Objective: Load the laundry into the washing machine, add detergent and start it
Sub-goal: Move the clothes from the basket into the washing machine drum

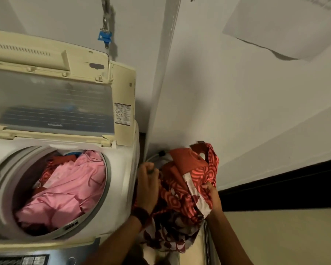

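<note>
While the lid (52,100) stands raised at the 12 o'clock side of the drum (13,180), I have the washing machine (122,165) open in front of me. A pink garment (71,186) and some red cloth lie in its round mouth, reaching up close to the grey rim (109,175) at 3 o'clock.

The red patterned laundry (182,199) is outside the opening, at about 3 o'clock from the drum. It is held in the narrow gap between the machine's side and the white wall (237,111).

The left grip (148,186) is curled round the bundle's upper left fold, with its knuckles just beside the machine's rounded corner. A dark band (140,215) sits on that wrist. The right grip (212,196) pinches the cloth at a white strip on its 3 o'clock side, near the wall and the black skirting (285,188).

A hose (155,156) shows behind the bundle at 11 o'clock. I see open room above the drum, at 9 o'clock from both grips. The control panel (27,260) is cut off by the frame edge at 6 o'clock.
</note>
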A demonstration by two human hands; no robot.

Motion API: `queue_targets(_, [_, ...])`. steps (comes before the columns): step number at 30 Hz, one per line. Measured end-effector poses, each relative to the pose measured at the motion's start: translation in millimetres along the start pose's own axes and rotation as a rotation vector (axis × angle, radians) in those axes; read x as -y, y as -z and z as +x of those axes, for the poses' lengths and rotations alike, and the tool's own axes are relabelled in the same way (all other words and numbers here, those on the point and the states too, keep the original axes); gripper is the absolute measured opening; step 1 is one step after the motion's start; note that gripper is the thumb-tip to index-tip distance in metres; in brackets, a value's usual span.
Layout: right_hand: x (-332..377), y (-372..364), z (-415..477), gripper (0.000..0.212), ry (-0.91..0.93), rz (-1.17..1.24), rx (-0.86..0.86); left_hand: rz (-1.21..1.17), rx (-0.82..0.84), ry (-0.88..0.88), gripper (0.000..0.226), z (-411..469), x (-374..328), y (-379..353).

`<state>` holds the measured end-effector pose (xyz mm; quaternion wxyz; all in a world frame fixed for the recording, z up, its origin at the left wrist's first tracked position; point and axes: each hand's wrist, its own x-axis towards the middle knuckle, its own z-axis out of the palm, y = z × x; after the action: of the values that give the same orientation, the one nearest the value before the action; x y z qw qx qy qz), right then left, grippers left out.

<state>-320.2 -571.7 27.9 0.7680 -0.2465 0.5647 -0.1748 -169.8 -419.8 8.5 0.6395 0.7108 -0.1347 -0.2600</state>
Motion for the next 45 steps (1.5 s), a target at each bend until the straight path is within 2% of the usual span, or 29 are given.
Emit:
queue_targets(1, [-0.1, 1.7, -2.3, 0.034, -0.019, -0.006, -0.016, 0.069, -0.005, 0.021, 0.030, 17.8, -3.1, 0.1])
queue_targets(3, [-0.5, -0.1, -6.5, 0.036, -0.007, -0.005, -0.007, 0.219, 0.084, -0.069, 0.035, 48.4, -17.3, -6.9])
queue_targets(5, [-3.7, -1.1, -5.0, 0.028, -0.015, -0.101, -0.003, 0.287, 0.202, -0.103, 0.039, 71.1, -45.4, -21.6])
queue_targets(9, [-8.3, -11.6, -8.0, 0.037, 0.037, -0.227, 0.004, 0.430, 0.573, 0.130, 0.075, 92.6, -97.2, -44.3])
queue_targets(11, [-11.3, -14.6, -8.9, 0.045, 0.081, -0.230, 0.006, 0.439, 0.650, 0.181, 0.087, 96.2, -106.7, -42.8])
queue_targets(13, [-15.0, -13.0, -7.5, 0.044, 0.141, -0.245, -0.014, 0.349, 0.672, 0.220, 0.086, 95.1, -110.9, -36.6])
queue_targets(15, [-18.8, -17.3, -9.3, 0.031, 0.201, -0.272, -0.021, 0.293, 0.701, 0.265, 0.074, 93.4, -116.2, -32.0])
queue_targets(17, [-25.0, -21.7, -9.5, 0.027, 0.243, -0.309, -0.007, 0.410, 0.713, 0.149, 0.052, 98.2, -115.4, -33.0])
queue_targets(19, [-29.2, -27.0, -10.1, 0.035, 0.250, -0.350, 0.035, 0.526, 0.644, 0.015, 0.024, 104.4, -111.4, -33.6])
queue_targets(20, [-32.1, -27.9, -9.8, 0.041, 0.238, -0.356, 0.046, 0.546, 0.614, -0.009, 0.021, 106.9, -108.7, -31.7])
queue_targets(22, [-36.8, -26.0, -7.5, 0.051, 0.238, -0.359, 0.027, 0.679, 0.603, -0.061, 0.026, 104.9, -109.1, -23.2])
queue_targets(24, [-40.4, -25.4, -5.3, 0.051, 0.289, -0.386, -0.003, 0.940, 0.533, -0.208, 0.053, 101.8, -110.9, -17.4])
queue_targets(25, [-42.3, -26.5, -5.6, 0.050, 0.318, -0.413, -0.014, 0.975, 0.466, -0.290, 0.065, 101.1, -113.3, -18.5])
queue_targets(26, [-44.8, -28.4, -5.5, 0.051, 0.347, -0.432, -0.023, 0.934, 0.424, -0.344, 0.067, 101.4, -115.8, -23.2])
queue_targets(27, [-47.2, -31.1, -6.3, 0.053, 0.363, -0.455, -0.028, 0.851, 0.427, -0.318, 0.062, 101.1, -120.6, -29.8])
queue_targets(28, [-49.6, -34.7, -7.9, 0.055, 0.382, -0.481, -0.032, 0.779, 0.466, -0.219, 0.058, 103.9, -123.0, -39.0])
queue_targets(29, [-52.4, -38.4, -9.2, 0.055, 0.402, -0.506, -0.040, 0.728, 0.518, -0.057, 0.064, 107.8, -121.6, -48.7])
queue_targets(31, [-56.7, -45.0, -13.1, 0.055, 0.456, -0.546, -0.059, 0.595, 0.575, 0.289, 0.092, 113.8, -110.9, -64.8])
queue_targets(32, [-60.3, -46.4, -13.3, 0.055, 0.482, -0.568, -0.073, 0.507, 0.567, 0.399, 0.102, 117.5, -100.8, -68.9])
queue_targets(34, [-67.1, -46.8, -13.6, 0.055, 0.524, -0.595, -0.101, 0.456, 0.493, 0.468, 0.114, 124.4, -77.4, -75.7])
queue_targets(36, [-74.8, -43.2, -11.0, 0.056, 0.559, -0.613, -0.128, 0.531, 0.403, 0.468, 0.127, 141.0, -42.6, -79.1])
queue_targets(38, [-78.3, -40.3, -11.5, 0.056, 0.588, -0.618, -0.140, 0.423, 0.344, 0.549, 0.142, 150.4, -24.8, -81.2])
queue_targets(39, [-79.3, -39.7, -11.8, 0.056, 0.600, -0.616, -0.135, 0.306, 0.321, 0.577, 0.136, 150.6, -22.6, -81.1])
queue_targets(42, [-82.1, -39.2, -11.7, 0.056, 0.595, -0.617, -0.103, 0.055, 0.293, 0.558, 0.065, 136.5, -47.0, -79.1])
queue_targets(45, [-81.3, -37.0, -11.3, 0.057, 0.611, -0.656, -0.065, -0.043, 0.351, 0.560, 0.049, 126.6, -72.3, -74.7])
